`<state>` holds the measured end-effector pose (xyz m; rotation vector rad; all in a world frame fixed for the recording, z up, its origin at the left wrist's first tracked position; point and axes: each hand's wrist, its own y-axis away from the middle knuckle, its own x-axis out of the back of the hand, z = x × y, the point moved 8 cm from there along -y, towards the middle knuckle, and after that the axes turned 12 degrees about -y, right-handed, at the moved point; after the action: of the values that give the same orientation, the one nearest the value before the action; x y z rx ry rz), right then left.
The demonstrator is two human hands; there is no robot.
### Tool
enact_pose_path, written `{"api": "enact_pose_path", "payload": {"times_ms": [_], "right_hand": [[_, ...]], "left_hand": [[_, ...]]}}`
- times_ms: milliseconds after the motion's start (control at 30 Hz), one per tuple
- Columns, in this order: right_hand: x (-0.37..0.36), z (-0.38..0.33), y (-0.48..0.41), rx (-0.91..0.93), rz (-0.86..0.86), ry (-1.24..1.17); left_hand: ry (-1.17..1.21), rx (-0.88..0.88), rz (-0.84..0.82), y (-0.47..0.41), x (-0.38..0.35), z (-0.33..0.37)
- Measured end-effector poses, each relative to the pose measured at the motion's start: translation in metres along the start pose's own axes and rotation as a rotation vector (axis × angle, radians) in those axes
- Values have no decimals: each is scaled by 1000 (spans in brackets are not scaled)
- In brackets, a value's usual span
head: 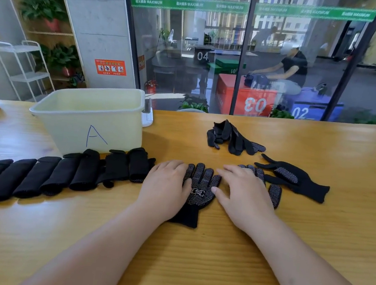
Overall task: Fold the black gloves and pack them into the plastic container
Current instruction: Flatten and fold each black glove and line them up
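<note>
Plastic container (118, 135): "A" handwritten in blue on its wall. To its right, nearer the person, a dotted glove (198, 190) lies flat on the counter (193, 259), white printed characters up (unreadable), long axis front to back, fingers pointing away. Left hand (166, 184) and right hand (244, 194) press flat with fingers straight, gripping nothing. A row of folded gloves (51, 174) lies in front of the container.

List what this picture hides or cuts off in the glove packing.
Head view: the floor of the tub is behind its near wall; any gloves inside cannot be told.
Head view: the row of folded gloves runs off the left edge; its count is unknown.
Head view: the right hand covers most of a glove.
</note>
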<state>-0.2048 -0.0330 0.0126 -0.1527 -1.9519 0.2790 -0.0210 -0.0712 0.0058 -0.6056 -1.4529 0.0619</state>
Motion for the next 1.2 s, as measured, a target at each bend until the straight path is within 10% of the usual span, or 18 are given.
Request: {"api": "enact_pose_path", "payload": {"times_ms": [133, 333, 867, 1067, 1200], "right_hand": [[5, 20, 1, -66, 39, 22], [-17, 43, 11, -183, -289, -34], [-24, 55, -11, -151, -280, 40], [10, 42, 19, -64, -118, -15], [-6, 45, 45, -116, -315, 66]], "left_hand": [[274, -154, -141, 4, 2, 16], [43, -332, -472, 21, -30, 42], [-127, -139, -487, -18, -49, 55], [-6, -79, -241, -7, -15, 49], [-21, -213, -432, 24, -22, 54]]}}
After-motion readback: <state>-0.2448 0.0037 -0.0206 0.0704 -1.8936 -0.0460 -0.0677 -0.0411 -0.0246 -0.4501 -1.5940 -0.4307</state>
